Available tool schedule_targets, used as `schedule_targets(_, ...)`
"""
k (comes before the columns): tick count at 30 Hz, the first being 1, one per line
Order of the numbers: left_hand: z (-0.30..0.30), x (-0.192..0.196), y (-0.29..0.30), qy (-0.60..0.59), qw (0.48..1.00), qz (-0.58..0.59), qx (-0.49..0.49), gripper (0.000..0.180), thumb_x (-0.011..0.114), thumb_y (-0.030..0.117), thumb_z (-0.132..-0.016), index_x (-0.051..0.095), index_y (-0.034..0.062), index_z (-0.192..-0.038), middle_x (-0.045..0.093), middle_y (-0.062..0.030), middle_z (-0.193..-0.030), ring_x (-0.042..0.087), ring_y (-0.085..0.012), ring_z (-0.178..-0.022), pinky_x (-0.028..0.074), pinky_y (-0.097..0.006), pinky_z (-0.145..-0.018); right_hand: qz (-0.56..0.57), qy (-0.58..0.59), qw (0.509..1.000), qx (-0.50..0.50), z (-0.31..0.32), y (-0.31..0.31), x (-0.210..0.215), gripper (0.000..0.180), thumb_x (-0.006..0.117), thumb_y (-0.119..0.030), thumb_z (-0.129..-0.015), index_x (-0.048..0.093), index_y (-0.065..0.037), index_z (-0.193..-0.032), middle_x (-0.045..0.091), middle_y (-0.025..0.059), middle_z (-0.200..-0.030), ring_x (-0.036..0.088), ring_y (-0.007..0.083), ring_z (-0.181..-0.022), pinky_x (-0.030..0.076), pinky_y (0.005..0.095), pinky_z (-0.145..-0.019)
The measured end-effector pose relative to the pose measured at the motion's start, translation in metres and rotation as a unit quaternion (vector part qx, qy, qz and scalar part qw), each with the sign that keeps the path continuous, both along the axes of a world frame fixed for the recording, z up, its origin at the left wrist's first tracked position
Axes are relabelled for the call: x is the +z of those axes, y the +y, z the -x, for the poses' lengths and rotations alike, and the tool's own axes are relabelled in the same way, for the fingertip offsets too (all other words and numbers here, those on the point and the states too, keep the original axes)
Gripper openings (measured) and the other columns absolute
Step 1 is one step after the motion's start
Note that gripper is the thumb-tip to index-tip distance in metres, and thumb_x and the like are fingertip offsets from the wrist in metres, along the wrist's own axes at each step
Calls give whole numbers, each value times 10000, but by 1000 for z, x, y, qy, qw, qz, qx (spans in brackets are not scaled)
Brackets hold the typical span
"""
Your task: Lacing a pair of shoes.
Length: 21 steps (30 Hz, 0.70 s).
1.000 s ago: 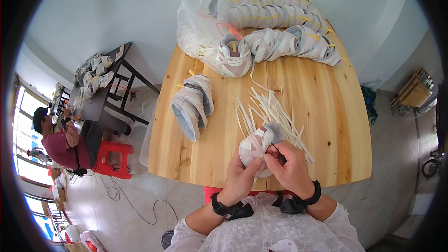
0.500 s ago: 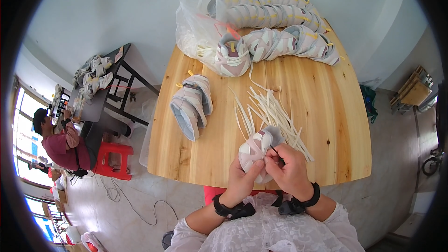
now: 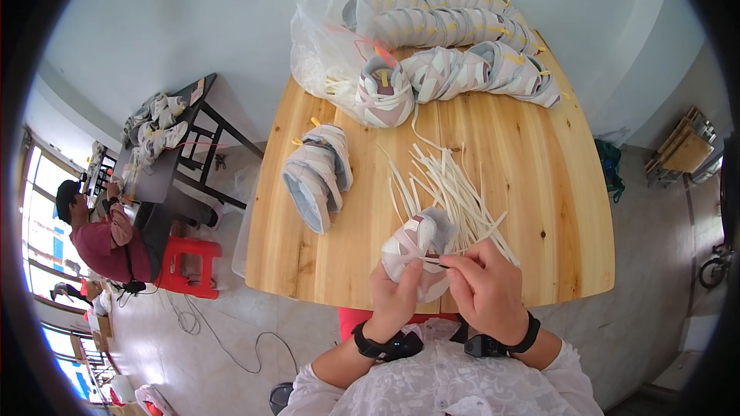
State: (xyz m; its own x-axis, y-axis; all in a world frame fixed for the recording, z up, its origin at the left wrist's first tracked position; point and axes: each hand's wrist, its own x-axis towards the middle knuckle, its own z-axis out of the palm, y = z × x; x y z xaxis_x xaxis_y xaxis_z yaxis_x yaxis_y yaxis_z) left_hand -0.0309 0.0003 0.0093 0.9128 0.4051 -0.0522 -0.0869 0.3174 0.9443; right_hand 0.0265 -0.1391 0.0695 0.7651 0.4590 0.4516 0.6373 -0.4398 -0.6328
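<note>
At the table's near edge my left hand (image 3: 393, 293) is closed round a white and pinkish shoe upper (image 3: 412, 240), its grey-lined opening facing away to the right. My right hand (image 3: 487, 285) is closed in a pinch just right of the upper. A thin dark tool (image 3: 439, 265) juts from its fingertips toward the upper; the tool's full shape is hidden in the fingers. A pale strand runs beside it across the upper. Just beyond the upper lies a loose pile of flat white laces (image 3: 459, 192).
Two nested shoe uppers (image 3: 316, 177) lie left on the wooden table (image 3: 547, 239). At the back stand a laced upper (image 3: 384, 92), a clear plastic bag (image 3: 320, 54) of laces and long rows of nested uppers (image 3: 455, 25). Farther left, a person (image 3: 112, 243) sits at a dark table.
My right hand has drawn slightly right and down from the upper, with a pale strand now showing by the tool. The upper has shifted a little left and turned.
</note>
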Motion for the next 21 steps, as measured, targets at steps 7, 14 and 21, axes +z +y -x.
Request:
schedule_targets(7, 3, 3, -2, 20, 999, -49, 4, 276, 526, 52, -921, 538, -50, -1177, 631, -71, -1046, 586, -111, -925, 486, -254, -785, 5, -20, 1000, 8, 0, 5, -7, 111, 658, -36, -738, 568, -77, -789, 496, 58, -690, 551, 241, -607, 445, 344, -509)
schedule_targets(14, 5, 1, 1, 21, 999, -42, 4, 291, 533, 28, -912, 531, -50, -1193, 616, -65, -1077, 574, -102, -934, 478, -244, -785, 5, -18, 1000, 19, -1, 8, -7, 128, 658, -21, -724, 557, -71, -787, 495, 65, -705, 557, 244, -631, 455, 345, -532)
schedule_targets(21, 3, 3, 5, 16, 996, -85, -23, 278, 542, -4, -895, 546, -52, -1169, 613, -48, -1038, 559, -87, -891, 477, -246, -743, 41, -54, 997, 31, -2, 8, -10, 146, 645, 1, -700, 543, -59, -786, 494, 77, -734, 560, 258, -675, 463, 347, -560)
